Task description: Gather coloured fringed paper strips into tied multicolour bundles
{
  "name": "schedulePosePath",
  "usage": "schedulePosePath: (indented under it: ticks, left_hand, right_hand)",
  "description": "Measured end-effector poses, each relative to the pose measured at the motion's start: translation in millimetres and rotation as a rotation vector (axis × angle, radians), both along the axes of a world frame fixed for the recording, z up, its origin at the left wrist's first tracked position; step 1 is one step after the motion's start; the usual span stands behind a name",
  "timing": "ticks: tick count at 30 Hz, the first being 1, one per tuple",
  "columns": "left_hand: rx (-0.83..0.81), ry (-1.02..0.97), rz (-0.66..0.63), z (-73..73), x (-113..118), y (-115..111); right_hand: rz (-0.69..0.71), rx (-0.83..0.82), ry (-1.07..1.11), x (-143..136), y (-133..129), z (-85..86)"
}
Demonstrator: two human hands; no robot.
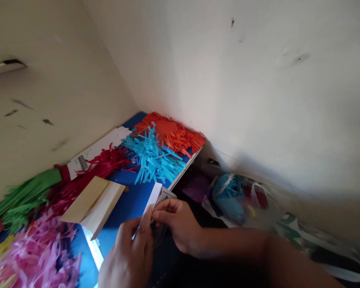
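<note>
Low in the middle of the head view, my left hand (131,250) is closed round a folded white card (152,200) that stands tilted upward. My right hand (180,224) meets it from the right, thumb and index finger pinched at the card's right side. A greyish printed flap shows just above those fingertips; what exactly they grip is partly hidden. Left of the hands lies a folded brown cardboard piece (91,200), with one pale panel bent up. Beyond the card, cut light-blue paper fringe (157,156) is heaped on the blue table (117,206).
Orange fringe (171,130) lies in the far corner by the wall. Dark red fringe (108,160), green fringe (33,192) and pink fringe (39,252) spread along the left. White printed sheets (97,148) rest against the left wall. Right of the table edge sits a clear plastic bag (258,208).
</note>
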State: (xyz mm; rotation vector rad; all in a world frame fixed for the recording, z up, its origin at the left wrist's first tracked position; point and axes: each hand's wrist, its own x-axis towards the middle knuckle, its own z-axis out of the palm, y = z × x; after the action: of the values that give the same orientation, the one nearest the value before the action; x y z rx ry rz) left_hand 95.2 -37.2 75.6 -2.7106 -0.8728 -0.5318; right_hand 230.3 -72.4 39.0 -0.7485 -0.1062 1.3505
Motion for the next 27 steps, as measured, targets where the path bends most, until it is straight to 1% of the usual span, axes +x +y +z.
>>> schedulePosePath:
  ticks: [4,6,8,10,11,12,13,15,16,17,19,22,25,27]
  left_hand:
    - [0.016,-0.044,-0.017,-4.2,-2,3]
    - [-0.001,-0.051,-0.013,-6.9,-5,4]
    - [-0.014,-0.072,-0.012,-9.6,-7,6]
    - [-0.024,-0.135,-0.001,-11.9,-11,8]
    - [-0.036,-0.172,0.004,-12.5,-13,9]
    - [-0.051,-0.204,0.006,-12.6,-16,10]
    - [-0.061,-0.221,0.016,-12.1,-18,10]
    - [-0.045,-0.210,0.049,-9.6,-24,11]
    - [-0.017,-0.193,0.076,-7.7,-27,12]
    - [0.015,-0.175,0.106,-5.8,-29,12]
    - [0.060,-0.153,0.146,-2.5,-33,14]
    - [0.046,-0.167,0.181,-0.7,-33,15]
    - [-0.049,-0.155,0.302,-1.2,-30,10]
    - [-0.212,-0.136,0.360,-0.6,-29,2]
  right_hand:
    - [0.017,0.025,-0.144,-1,3,-6.8]
    - [0.037,0.015,-0.247,0,5,-15.1]
    - [0.035,-0.022,-0.394,6,9,-26.2]
    - [-0.045,-0.058,-0.600,18,15,-38.1]
    - [-0.092,-0.045,-0.716,26,18,-43.5]
    - [-0.111,0.006,-0.826,33,22,-48.2]
    - [-0.082,0.094,-0.918,39,25,-51.9]
    - [0.085,0.310,-1.051,45,31,-56.5]
    - [0.168,0.394,-1.108,46,32,-57.4]
    - [0.216,0.442,-1.168,44,33,-57.6]
    - [0.204,0.465,-1.307,36,32,-56.4]
    - [0.158,0.485,-1.456,25,28,-52.5]
    - [0.152,0.501,-1.526,20,22,-48.7]
    - [0.141,0.502,-1.562,23,17,-46.3]
